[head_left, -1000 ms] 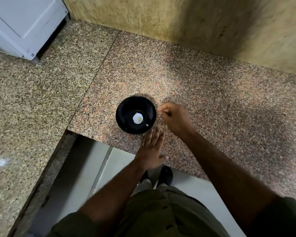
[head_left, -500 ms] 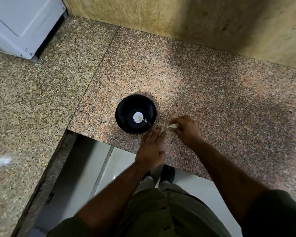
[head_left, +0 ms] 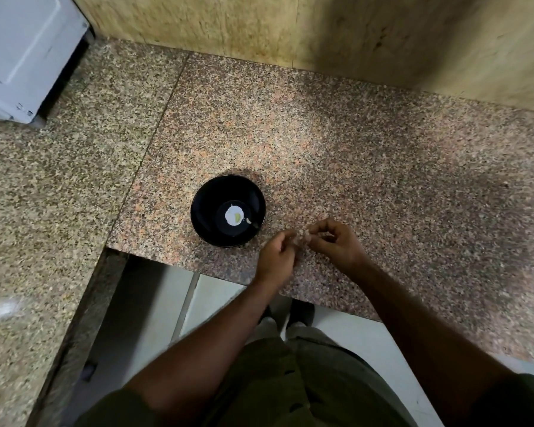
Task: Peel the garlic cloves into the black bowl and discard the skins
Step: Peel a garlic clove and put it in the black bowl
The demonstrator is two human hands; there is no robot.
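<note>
The black bowl (head_left: 228, 211) stands on the speckled granite counter near its front edge. A white round patch shows on the bowl's bottom, with a small pale clove (head_left: 248, 221) beside it. Just right of the bowl, my left hand (head_left: 276, 254) and my right hand (head_left: 336, 240) meet above the counter. Both pinch a small pale garlic clove (head_left: 302, 236) between their fingertips. The clove is mostly hidden by the fingers.
The granite counter (head_left: 352, 149) runs back to a yellowish wall (head_left: 290, 29). A white appliance (head_left: 22, 53) stands at the far left. The counter's front edge lies just below my hands, with a light tiled floor (head_left: 216, 300) and my shoes under it.
My right hand drew back from the bowl's rim toward the counter edge. My left hand lifted off the counter, curled its fingers and joined the right hand on the clove.
</note>
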